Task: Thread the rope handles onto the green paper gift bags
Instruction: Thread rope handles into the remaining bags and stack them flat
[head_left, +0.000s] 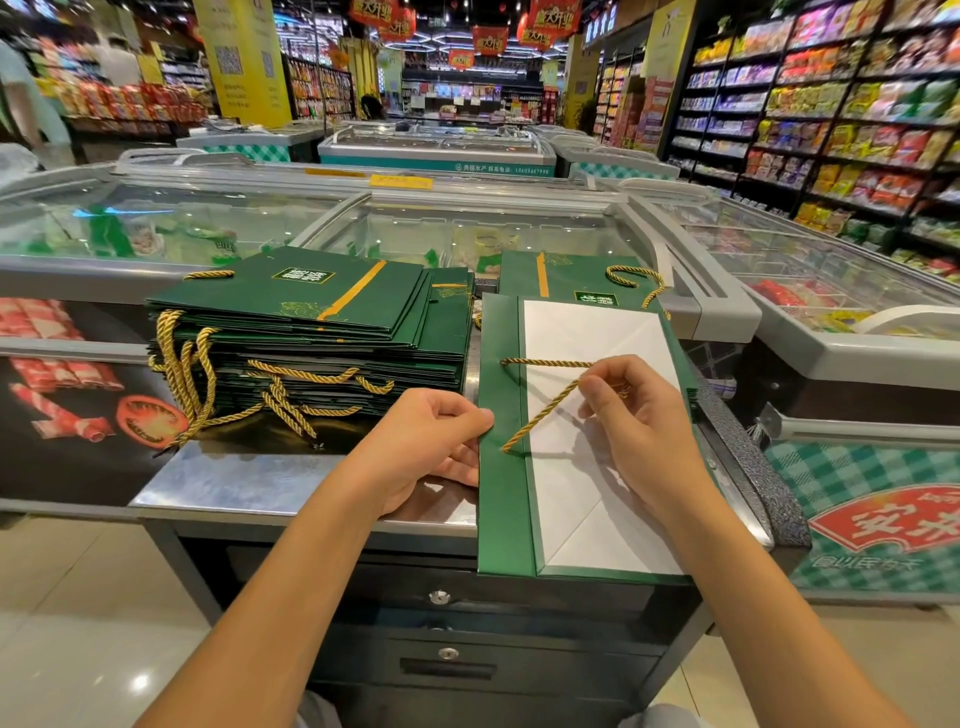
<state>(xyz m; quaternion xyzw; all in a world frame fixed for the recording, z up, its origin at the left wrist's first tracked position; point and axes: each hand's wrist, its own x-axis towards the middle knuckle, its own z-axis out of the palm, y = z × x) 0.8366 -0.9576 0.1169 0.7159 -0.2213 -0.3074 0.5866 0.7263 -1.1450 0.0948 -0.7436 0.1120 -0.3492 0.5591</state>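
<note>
The right hand (641, 421) has its fingers curled and pinches a gold rope (545, 410) between thumb and forefinger. From that pinch one stretch of the rope runs away to the left and another slants down toward the left hand. Both stretches end at the green strip of the bag (506, 499). The left hand (431, 447) is curled too, and its thumb and fingertips grip the bag's left edge.

The bag lies flat between and under the two hands, with its white folded panel facing up beneath the right hand.

Just beyond the left hand, and to its left, sits a tall stack of bags (291, 322) with gold loops hanging off its near side. Beyond the right hand lies a second bag (566, 278), already carrying a gold handle.

Everything rests on a metal counter (234, 483). It has locked drawers (447, 660) below the wrists. Glass-topped freezers (467, 234) stand farther out, and stocked shelves (831, 104) are far off to the right.
</note>
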